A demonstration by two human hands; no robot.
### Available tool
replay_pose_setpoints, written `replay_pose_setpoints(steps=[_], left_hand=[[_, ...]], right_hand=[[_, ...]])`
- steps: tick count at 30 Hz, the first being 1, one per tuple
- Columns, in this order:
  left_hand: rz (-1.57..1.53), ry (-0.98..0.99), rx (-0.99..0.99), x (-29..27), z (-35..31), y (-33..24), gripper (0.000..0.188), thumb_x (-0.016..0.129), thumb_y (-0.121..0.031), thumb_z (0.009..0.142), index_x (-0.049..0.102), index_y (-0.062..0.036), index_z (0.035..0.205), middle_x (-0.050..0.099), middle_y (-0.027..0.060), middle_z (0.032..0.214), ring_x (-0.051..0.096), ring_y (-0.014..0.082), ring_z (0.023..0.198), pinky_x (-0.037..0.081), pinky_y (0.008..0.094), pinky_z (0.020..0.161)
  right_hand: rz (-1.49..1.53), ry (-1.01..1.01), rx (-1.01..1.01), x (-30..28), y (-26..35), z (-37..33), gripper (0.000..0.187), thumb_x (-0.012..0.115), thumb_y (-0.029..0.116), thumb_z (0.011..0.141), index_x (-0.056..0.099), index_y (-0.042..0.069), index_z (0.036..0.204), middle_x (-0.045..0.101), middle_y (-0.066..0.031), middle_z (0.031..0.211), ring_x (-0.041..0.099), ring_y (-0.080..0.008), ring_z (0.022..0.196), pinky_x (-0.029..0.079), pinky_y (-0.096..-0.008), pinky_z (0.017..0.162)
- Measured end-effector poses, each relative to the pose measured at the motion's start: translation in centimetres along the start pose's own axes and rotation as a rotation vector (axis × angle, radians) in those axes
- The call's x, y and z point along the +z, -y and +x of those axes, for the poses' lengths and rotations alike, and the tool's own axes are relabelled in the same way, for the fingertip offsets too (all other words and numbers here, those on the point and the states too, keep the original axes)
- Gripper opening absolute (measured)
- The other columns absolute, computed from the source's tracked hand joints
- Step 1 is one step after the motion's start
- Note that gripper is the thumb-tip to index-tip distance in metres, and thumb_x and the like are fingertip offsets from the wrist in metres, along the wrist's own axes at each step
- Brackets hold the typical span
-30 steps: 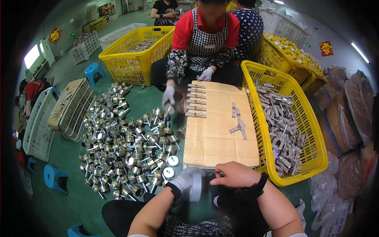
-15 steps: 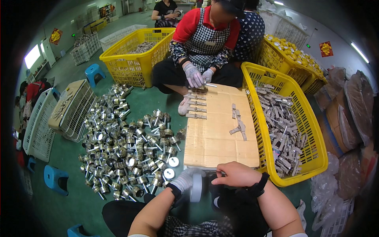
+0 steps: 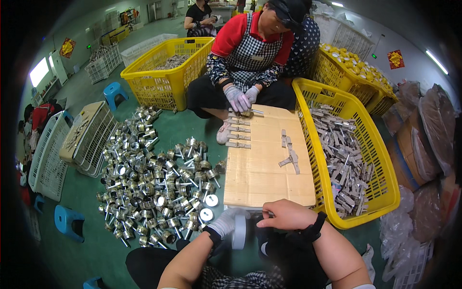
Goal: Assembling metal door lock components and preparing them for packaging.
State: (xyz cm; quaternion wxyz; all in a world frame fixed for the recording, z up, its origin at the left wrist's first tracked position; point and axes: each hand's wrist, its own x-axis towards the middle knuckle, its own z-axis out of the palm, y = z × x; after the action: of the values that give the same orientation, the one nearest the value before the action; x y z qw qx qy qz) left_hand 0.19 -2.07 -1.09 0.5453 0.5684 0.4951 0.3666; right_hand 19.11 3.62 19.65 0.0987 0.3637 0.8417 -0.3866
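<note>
My left hand (image 3: 224, 222), in a light grey glove, is closed on a roll of pale tape (image 3: 239, 233) by the near edge of the cardboard-topped work surface (image 3: 269, 188). To its right, my bare right hand (image 3: 284, 215) curls with thumb and forefinger close together; whatever lies between them is hidden. On the board are a row of flat metal clips (image 3: 238, 137) at the far left and a few loose clips (image 3: 290, 158) at the right. Across from me, a co-worker's gloved hands (image 3: 240, 98) hold a metal fitting with a rod (image 3: 252, 112) over the board's far left corner.
A large pile of round metal fittings with rods (image 3: 159, 188) covers the floor at left. A yellow basket (image 3: 385, 202) of metal clips stands close on the right. Another yellow basket (image 3: 159, 77) is behind the pile. Blue stools (image 3: 67, 222) stand farther left.
The co-worker's head has lifted into fuller view, and their hands with the fitting have shifted slightly. My two hands and the tape roll have hardly moved.
</note>
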Motion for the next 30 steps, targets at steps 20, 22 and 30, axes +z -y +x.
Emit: replay_pose_setpoints(steps=[20, 22, 30], left_hand=[[-0.021, -0.002, -0.031, 0.1, 0.1, 0.4, 0.019, 0.058, -0.002, 0.076, 0.064, -0.0081, 0.094, 0.064, 0.0068, 0.094, 0.059, 0.0171, 0.090, 0.046, 0.0288, 0.083], [-0.081, -0.007, -0.062, 0.1, 0.1, 0.6, 0.019, 0.058, -0.002, 0.076, 0.064, -0.0081, 0.094, 0.064, 0.0067, 0.095, 0.059, 0.0171, 0.090, 0.046, 0.0289, 0.083], [-0.011, 0.004, -0.014, 0.1, 0.1, 0.0, 0.019, 0.058, -0.004, 0.077, 0.064, -0.0070, 0.094, 0.065, 0.0068, 0.095, 0.059, 0.0173, 0.090, 0.046, 0.0287, 0.083]], right_hand=[[-0.001, -0.008, -0.011, 0.2, -0.3, 0.0, 0.039, 0.063, 0.040, 0.079, 0.056, 0.001, 0.082, 0.061, -0.0149, 0.076, 0.058, -0.0307, 0.073, 0.045, -0.0363, 0.065], [0.002, -0.009, -0.011, 0.3, -0.4, 0.1, 0.039, 0.063, 0.039, 0.079, 0.056, 0.001, 0.082, 0.060, -0.0149, 0.075, 0.058, -0.0308, 0.073, 0.045, -0.0362, 0.065], [-0.009, -0.017, -0.008, 0.2, -0.3, 0.0, 0.038, 0.063, 0.039, 0.079, 0.056, 0.001, 0.081, 0.060, -0.0153, 0.074, 0.058, -0.0310, 0.072, 0.045, -0.0361, 0.064]])
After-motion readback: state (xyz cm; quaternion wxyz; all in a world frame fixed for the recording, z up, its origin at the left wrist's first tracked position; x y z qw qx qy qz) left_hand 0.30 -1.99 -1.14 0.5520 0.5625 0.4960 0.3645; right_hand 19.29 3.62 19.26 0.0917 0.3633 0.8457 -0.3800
